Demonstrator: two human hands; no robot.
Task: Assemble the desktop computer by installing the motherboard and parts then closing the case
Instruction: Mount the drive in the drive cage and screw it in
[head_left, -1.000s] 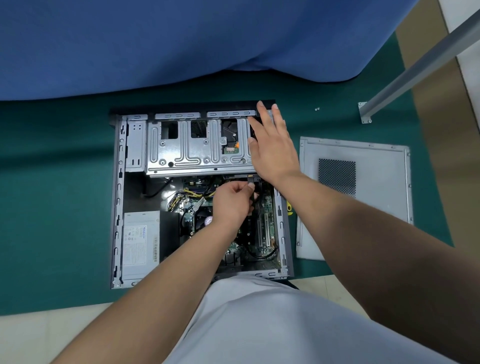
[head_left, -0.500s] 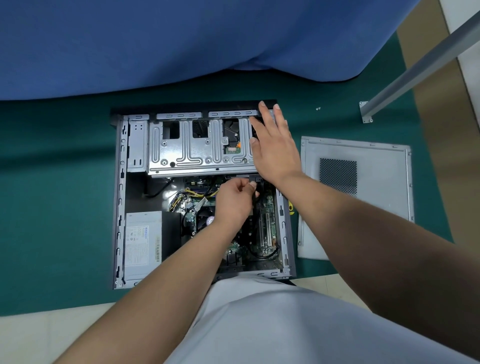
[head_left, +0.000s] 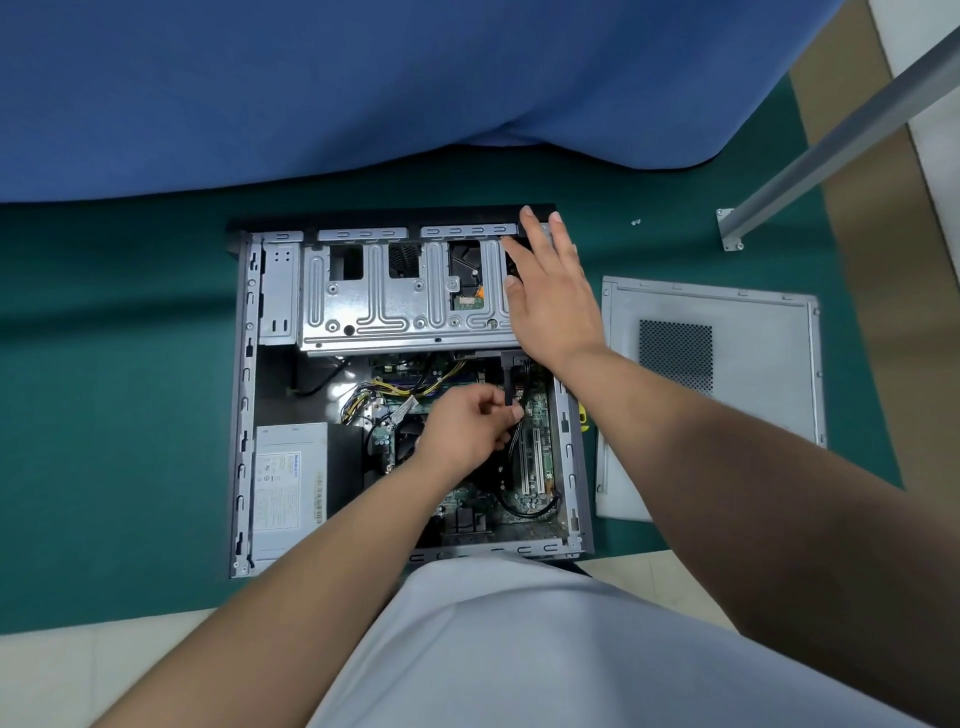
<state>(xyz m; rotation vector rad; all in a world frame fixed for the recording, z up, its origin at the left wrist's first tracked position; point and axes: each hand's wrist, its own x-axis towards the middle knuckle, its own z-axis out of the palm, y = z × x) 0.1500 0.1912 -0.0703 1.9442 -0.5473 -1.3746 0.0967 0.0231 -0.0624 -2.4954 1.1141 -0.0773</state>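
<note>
Inside case (head_left: 244, 395), motherboard (head_left: 537, 415), power supply (head_left: 291, 488).

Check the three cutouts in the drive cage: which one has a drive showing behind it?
The rightmost cutout, next to the right hand: a hard drive with an orange tab shows through it. The left cutout and middle cutout look dark.
</note>
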